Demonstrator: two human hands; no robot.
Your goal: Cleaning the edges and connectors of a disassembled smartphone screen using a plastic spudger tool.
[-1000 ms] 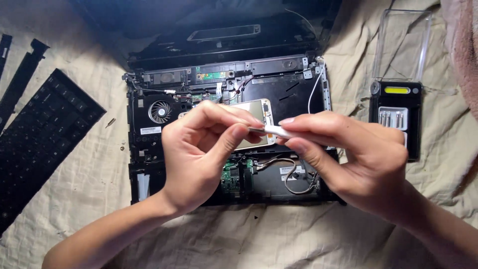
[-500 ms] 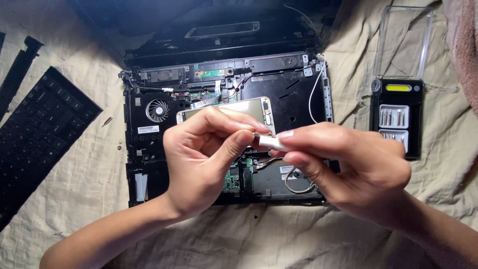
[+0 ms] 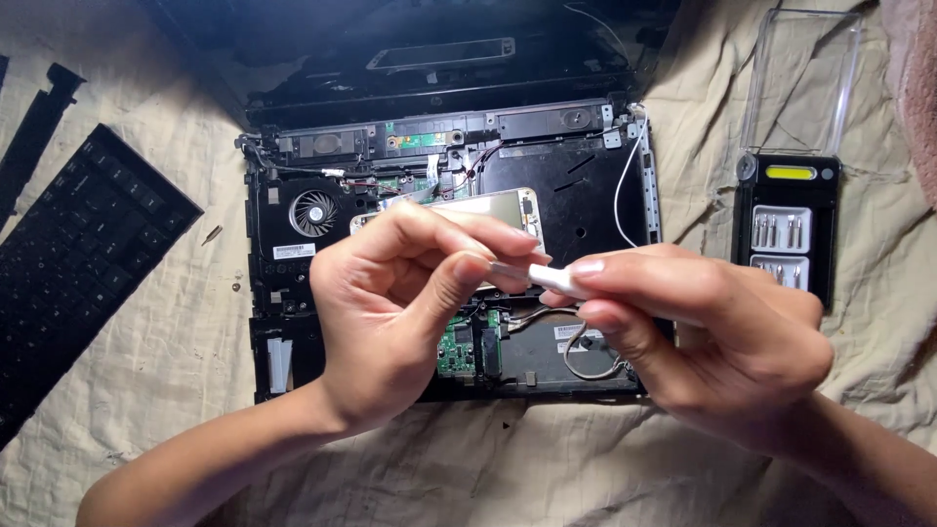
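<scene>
A small white tool [image 3: 558,280] sits in the middle of the view, held up over an open laptop. The right hand [image 3: 698,342] grips its white handle between thumb and fingers. The left hand [image 3: 395,307] pinches the thin metal tip [image 3: 509,270] of the tool with its thumb and first fingers. So both hands are closed on the same tool, and their fingertips almost touch.

Under the hands lies the laptop base [image 3: 444,244] with its top taken off. You can see a round fan [image 3: 314,212] on the left side, a shiny silver plate [image 3: 498,207] just behind the left hand's fingers, a green board [image 3: 455,348] below the hands, and a white wire [image 3: 625,185] running down the right side. The dark screen [image 3: 439,49] lies flat at the far end.

To the left, a black keyboard [image 3: 78,263] rests apart from the laptop, with a long black strip [image 3: 34,127] above it. A tiny screw [image 3: 212,234] lies between the keyboard and the laptop.

To the right is a black case of screwdriver bits [image 3: 786,229] with a yellow-green bar, and its clear lid [image 3: 802,83] stands open behind it.

Everything rests on a wrinkled tan cloth [image 3: 146,390] that covers the whole surface. A bit of pink cloth [image 3: 913,88] shows in the top right corner. No more of the room shows.
</scene>
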